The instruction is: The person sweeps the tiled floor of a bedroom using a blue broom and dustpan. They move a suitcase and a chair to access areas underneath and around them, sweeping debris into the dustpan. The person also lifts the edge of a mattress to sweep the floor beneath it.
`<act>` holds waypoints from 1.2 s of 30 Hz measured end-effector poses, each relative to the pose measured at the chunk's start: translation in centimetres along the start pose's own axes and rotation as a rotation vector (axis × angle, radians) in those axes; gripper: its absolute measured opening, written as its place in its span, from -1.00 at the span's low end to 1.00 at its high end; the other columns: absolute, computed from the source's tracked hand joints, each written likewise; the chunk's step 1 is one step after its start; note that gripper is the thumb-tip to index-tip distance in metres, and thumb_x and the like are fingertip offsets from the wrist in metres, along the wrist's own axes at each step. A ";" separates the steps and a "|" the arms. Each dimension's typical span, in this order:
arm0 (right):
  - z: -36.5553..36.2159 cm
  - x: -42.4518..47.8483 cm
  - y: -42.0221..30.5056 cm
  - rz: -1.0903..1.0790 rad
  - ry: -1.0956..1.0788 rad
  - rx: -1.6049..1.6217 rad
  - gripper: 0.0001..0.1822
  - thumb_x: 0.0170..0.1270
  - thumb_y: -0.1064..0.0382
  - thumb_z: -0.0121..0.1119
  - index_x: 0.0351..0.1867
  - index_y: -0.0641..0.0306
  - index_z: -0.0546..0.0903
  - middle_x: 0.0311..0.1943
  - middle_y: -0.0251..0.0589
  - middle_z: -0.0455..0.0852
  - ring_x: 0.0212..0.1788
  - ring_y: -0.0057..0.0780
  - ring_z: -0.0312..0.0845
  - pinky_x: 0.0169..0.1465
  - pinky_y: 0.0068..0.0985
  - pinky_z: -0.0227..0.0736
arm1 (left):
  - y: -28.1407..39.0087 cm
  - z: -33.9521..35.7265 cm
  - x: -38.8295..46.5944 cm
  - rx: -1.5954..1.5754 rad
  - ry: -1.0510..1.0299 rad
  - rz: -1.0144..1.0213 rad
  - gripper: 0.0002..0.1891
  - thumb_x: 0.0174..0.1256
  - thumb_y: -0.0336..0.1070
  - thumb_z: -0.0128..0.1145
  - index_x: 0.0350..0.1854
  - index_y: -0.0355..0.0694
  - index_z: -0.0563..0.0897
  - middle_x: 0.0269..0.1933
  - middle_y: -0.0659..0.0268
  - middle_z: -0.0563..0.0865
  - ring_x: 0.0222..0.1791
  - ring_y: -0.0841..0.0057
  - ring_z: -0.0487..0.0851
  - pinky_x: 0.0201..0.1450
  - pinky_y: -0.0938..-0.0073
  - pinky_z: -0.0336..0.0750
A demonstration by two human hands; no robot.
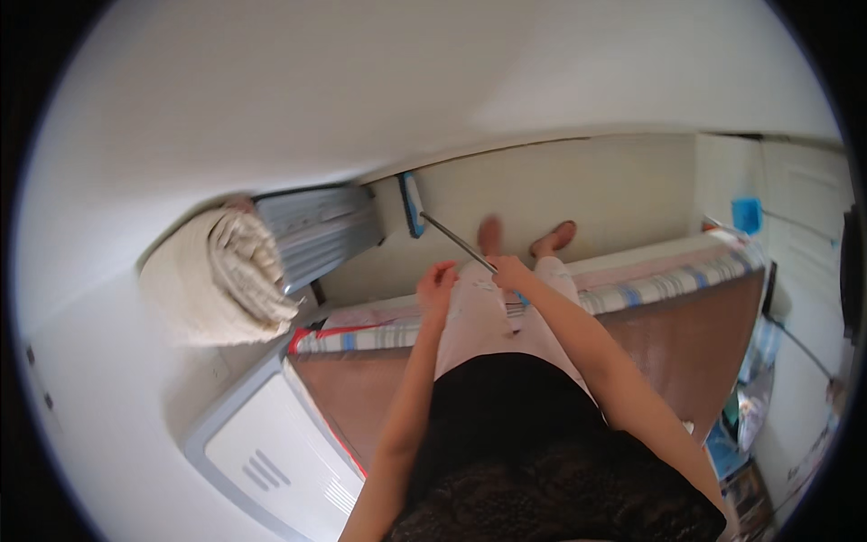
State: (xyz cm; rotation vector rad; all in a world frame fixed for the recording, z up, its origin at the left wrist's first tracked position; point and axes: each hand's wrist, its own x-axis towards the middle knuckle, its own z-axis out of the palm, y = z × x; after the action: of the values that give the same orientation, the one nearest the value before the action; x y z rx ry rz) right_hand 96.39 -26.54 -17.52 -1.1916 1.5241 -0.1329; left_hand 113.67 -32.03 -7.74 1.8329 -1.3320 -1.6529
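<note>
My right hand (509, 274) is closed around the metal pole of a blue and white floor brush (412, 204). The pole slants from the hand towards the upper left, and the brush head rests on the pale floor beside the wall. My left hand (437, 284) is off the pole, to its left, with the fingers loosely curled and nothing seen in them; it is slightly blurred. Below the hands are my legs in light trousers, and my feet in brownish slippers stand on the floor.
Behind my legs lies a bed with a brown mat (664, 339) and a striped edge. At left are a rolled cream quilt (217, 278), a grey storage box (325, 227) and a white headboard (278, 447). A blue dustpan (746, 215) stands at right near a white door (809, 203).
</note>
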 end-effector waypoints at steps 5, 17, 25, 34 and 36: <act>-8.6 -10.7 6.0 0.385 0.025 0.360 -0.42 0.03 0.40 -0.01 0.21 0.17 0.45 -0.44 -0.01 0.71 -0.51 -0.30 0.66 -0.45 -0.33 0.56 | 2.2 3.8 1.6 -0.064 -0.157 -0.015 -0.80 0.31 -0.36 0.02 -0.09 -0.25 0.61 -0.34 0.41 0.64 -0.30 0.67 0.59 -0.20 0.64 0.44; -22.1 -28.1 28.4 0.580 0.236 0.884 -0.33 0.11 0.38 0.12 0.33 0.11 0.30 -0.48 -0.10 0.68 -0.68 -0.50 0.46 -0.67 -0.53 0.35 | 10.8 20.4 3.1 0.161 -0.353 0.078 -0.81 0.32 -0.36 0.03 -0.09 -0.26 0.60 -0.34 0.43 0.63 -0.30 0.69 0.57 -0.22 0.64 0.43; -33.6 -35.7 41.3 0.640 0.387 0.856 -0.31 0.02 0.50 0.05 0.31 0.25 0.32 -0.56 -0.02 0.66 -0.71 -0.46 0.44 -0.72 -0.48 0.28 | 15.1 36.0 -1.6 0.214 -0.529 0.112 -0.83 0.31 -0.42 0.03 -0.11 -0.30 0.59 -0.37 0.39 0.63 -0.36 0.70 0.56 -0.25 0.66 0.44; -37.4 -41.9 44.3 0.617 0.371 0.635 -0.36 0.02 0.49 0.02 0.25 0.12 0.42 -0.55 -0.06 0.67 -0.67 -0.42 0.54 -0.68 -0.45 0.40 | 17.0 43.5 -3.1 0.289 -0.597 0.094 -0.80 0.32 -0.42 0.00 -0.08 -0.29 0.59 -0.34 0.39 0.61 -0.30 0.69 0.56 -0.28 0.68 0.44; -37.1 -43.8 42.2 0.662 0.286 0.620 -0.39 0.04 0.46 0.01 0.22 0.02 0.46 -0.47 -0.01 0.70 -0.58 -0.31 0.61 -0.58 -0.39 0.49 | 16.9 44.5 -2.9 0.284 -0.581 0.065 -0.80 0.31 -0.42 0.00 -0.08 -0.29 0.59 -0.34 0.39 0.62 -0.30 0.69 0.56 -0.29 0.68 0.44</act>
State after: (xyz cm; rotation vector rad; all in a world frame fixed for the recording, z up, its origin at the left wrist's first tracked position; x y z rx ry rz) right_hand 35.29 6.76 -2.04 -0.1577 1.8651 -0.3110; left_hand 66.78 -23.67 -5.08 1.4669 -1.9200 -2.1496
